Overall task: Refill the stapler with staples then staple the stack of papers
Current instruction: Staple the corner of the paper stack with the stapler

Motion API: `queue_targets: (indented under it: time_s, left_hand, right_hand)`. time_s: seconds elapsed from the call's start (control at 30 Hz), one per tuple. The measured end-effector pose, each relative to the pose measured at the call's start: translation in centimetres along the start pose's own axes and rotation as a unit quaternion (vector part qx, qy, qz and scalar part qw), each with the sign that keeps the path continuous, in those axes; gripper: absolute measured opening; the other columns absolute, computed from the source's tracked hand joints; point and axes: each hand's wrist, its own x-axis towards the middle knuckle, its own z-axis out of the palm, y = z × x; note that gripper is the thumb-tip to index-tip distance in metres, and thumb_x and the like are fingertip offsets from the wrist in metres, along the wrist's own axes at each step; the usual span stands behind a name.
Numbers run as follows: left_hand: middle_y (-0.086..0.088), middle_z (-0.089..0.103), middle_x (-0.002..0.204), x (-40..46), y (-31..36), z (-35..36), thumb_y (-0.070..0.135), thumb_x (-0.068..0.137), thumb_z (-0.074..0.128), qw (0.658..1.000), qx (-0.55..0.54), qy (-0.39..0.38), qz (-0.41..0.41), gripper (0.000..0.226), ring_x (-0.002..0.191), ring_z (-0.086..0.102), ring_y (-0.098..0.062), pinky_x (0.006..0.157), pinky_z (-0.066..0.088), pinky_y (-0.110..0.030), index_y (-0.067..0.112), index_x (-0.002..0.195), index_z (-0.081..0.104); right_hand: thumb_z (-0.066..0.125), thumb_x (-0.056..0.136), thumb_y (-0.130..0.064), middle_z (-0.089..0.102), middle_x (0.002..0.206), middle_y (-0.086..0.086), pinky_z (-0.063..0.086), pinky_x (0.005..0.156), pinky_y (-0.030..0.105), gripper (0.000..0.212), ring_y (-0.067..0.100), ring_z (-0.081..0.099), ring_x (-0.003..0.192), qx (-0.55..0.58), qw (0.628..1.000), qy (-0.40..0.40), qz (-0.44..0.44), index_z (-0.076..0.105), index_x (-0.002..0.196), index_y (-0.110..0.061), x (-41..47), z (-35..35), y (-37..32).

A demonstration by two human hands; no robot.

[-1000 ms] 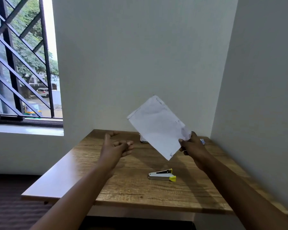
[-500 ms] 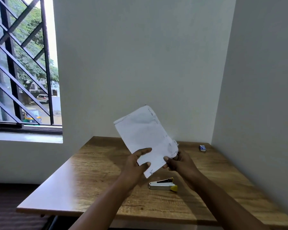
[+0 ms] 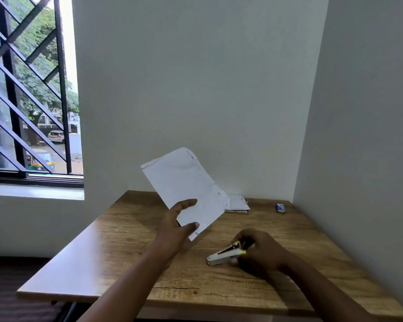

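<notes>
My left hand point(image 3: 177, 225) holds a white stack of papers point(image 3: 184, 184) by its lower corner, tilted up above the wooden table point(image 3: 126, 252). My right hand point(image 3: 258, 252) is closed around the back end of a small grey and yellow stapler point(image 3: 221, 254) that rests on the table. The stapler's front end points left. Its rear part is hidden under my fingers.
More white papers point(image 3: 237, 203) lie at the back of the table by the wall. A small blue staple box point(image 3: 280, 208) sits at the back right corner. White walls close the back and right sides. A barred window point(image 3: 28, 101) is at the left.
My right hand let go of the papers and came down onto the stapler. My left hand, empty a second ago, now holds the papers alone.
</notes>
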Motion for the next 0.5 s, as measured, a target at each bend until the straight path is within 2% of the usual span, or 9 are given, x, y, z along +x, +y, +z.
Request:
queue_targets:
  time_s: [0.1,0.17,0.27,0.4,0.5]
  left_hand:
    - [0.023,0.058,0.119,0.3,0.8,-0.4,0.001,0.083,0.072,0.999,0.009,-0.022,0.021,0.043,0.108,0.056,0.001,0.076,0.052,-0.010,0.035,0.109,0.071]
    - [0.023,0.058,0.120,0.6,1.1,-0.6,0.000,0.083,0.072,0.999,0.008,-0.032,0.020,0.043,0.107,0.056,0.002,0.074,0.052,-0.009,0.035,0.108,0.072]
    - [0.022,0.058,0.120,0.9,1.2,-0.7,-0.001,0.082,0.073,0.999,0.003,-0.032,0.015,0.046,0.106,0.057,-0.001,0.072,0.053,-0.011,0.038,0.106,0.072]
    - [0.020,0.059,0.121,1.0,1.4,-0.8,-0.004,0.077,0.075,0.999,0.005,-0.029,0.020,0.052,0.105,0.057,0.000,0.071,0.053,-0.010,0.039,0.105,0.072]
    - [0.020,0.059,0.121,1.0,1.3,-0.9,-0.006,0.076,0.075,0.999,0.007,-0.031,0.025,0.054,0.101,0.058,0.012,0.070,0.049,-0.003,0.039,0.105,0.071]
  right_hand:
    - [0.086,0.068,-0.019,0.072,0.096,-0.001,0.052,0.069,0.013,0.036,0.008,0.067,0.086,0.208,0.975,0.080,-0.004,0.070,0.100,-0.020,-0.3,-0.3,-0.8]
    - [0.088,0.064,-0.007,0.072,0.100,0.011,0.057,0.071,0.019,0.043,0.021,0.070,0.089,0.302,0.946,0.115,-0.006,0.069,0.103,-0.010,-0.3,0.0,-1.5]
    - [0.085,0.064,0.004,0.068,0.107,0.020,0.057,0.067,0.020,0.053,0.027,0.070,0.095,0.342,0.932,0.119,-0.026,0.068,0.111,-0.011,-0.3,0.8,-2.3]
    - [0.084,0.066,0.003,0.069,0.105,0.004,0.055,0.068,0.016,0.062,0.008,0.071,0.090,0.368,0.923,0.104,-0.039,0.062,0.121,-0.016,-0.2,1.8,-2.7]
    - [0.079,0.073,-0.002,0.074,0.102,0.003,0.055,0.070,0.014,0.046,0.006,0.071,0.092,0.374,0.925,0.067,-0.022,0.065,0.114,-0.017,-0.1,3.0,-2.9]
